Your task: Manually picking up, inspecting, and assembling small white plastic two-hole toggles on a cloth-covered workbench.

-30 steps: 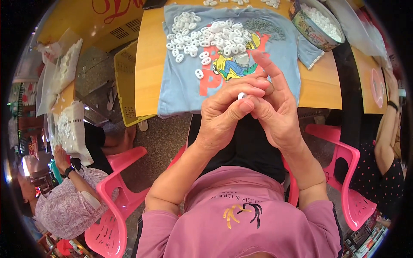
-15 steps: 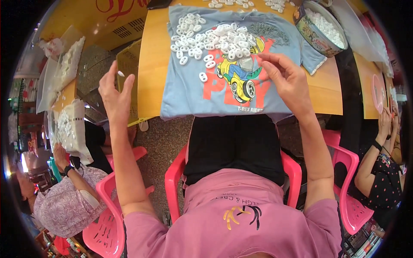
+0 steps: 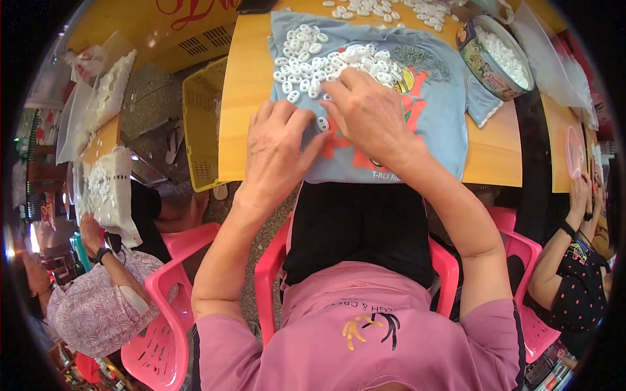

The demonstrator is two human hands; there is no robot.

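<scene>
Piece [image 3: 322,124], white, oval and two-holed: lying on a blue T-shirt [image 3: 450,130] between left hand [image 3: 277,140] and right hand [image 3: 372,111], just beside both thumbs; whether touching either, impossible to tell. Left hand: hovering palm down over the shirt's left edge, curving loosely, spreading thumb from forefinger, showing nothing in its grasp. Right hand: reaching in from the other side, bending fingertips down at the near edge of a heap of white pieces [image 3: 336,60]; whether pinching one there, impossible to tell, with the fingertips partly hidden.

Heap: spreading over the shirt's far left and middle, beyond both hands. In the way: right hand and forearm, covering most of the shirt's red and yellow print and hiding part of the heap's near edge.

Around, on the desk [image 3: 241,117]: thin dark-green bits [image 3: 420,62], lying in a tangle beside the heap's right end; a patterned tub [image 3: 478,65], standing near the shirt's far right corner and holding small white things; more white pieces [image 3: 362,8], lying scattered past the shirt's far edge. Left of the desk: a yellow crate [image 3: 195,130], standing lower down. Farther left: a co-worker's hand [image 3: 91,231], resting near a pale cloth with white bits on it.
</scene>
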